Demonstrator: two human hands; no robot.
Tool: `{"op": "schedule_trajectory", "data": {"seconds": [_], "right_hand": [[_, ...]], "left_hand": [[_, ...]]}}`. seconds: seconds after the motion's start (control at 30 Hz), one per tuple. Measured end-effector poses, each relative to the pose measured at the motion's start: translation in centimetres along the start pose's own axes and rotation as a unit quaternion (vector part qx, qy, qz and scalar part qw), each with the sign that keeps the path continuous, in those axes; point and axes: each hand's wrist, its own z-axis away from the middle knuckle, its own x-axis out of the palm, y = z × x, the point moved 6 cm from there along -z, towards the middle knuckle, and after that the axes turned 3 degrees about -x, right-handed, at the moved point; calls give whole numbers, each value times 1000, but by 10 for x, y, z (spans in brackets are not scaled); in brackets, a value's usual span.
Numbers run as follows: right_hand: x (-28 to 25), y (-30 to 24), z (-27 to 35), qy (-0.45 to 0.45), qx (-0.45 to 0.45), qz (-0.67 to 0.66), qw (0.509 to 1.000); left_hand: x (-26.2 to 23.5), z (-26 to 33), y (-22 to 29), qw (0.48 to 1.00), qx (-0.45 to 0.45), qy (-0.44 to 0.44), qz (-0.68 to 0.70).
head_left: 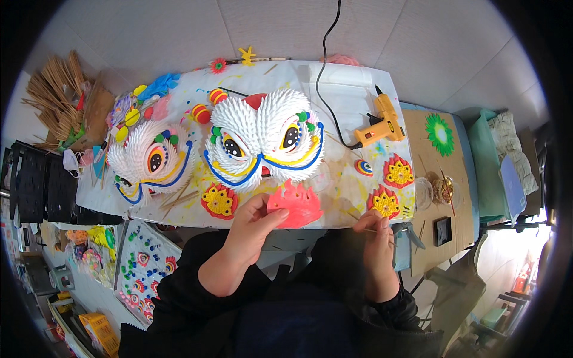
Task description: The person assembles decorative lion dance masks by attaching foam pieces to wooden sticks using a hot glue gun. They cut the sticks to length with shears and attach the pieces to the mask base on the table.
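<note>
My left hand (253, 230) pinches a pink-red flame-shaped paper piece (296, 204) at the near table edge. Pinched in my right hand (376, 235) is a thin wooden stick (364, 229), held near a red-and-yellow paper ornament (385, 201). Just beyond the pink piece sits a large white folded-paper mask (265, 134) with black eyes and blue and yellow trim. A second, similar mask (149, 158) lies to its left. Another red-and-yellow ornament (219, 200) sits beside my left hand.
A yellow glue gun (382, 125) with a black cord lies at the right on the white table cover (352, 89). Bamboo sticks (57, 98) pile at far left. A green paper flower (440, 133) rests on brown board. A tray of small paper pieces (143, 262) stands lower left.
</note>
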Motion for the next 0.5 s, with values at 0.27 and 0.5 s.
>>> {"op": "schedule_trajectory", "data": {"seconds": [0.27, 0.5], "right_hand": [[2, 7, 3, -9, 60, -88, 994], [3, 14, 5, 22, 24, -154, 987]], "left_hand": [[-2, -1, 1, 1000, 12, 15, 15], [-2, 0, 1, 1000, 6, 10, -7]]}}
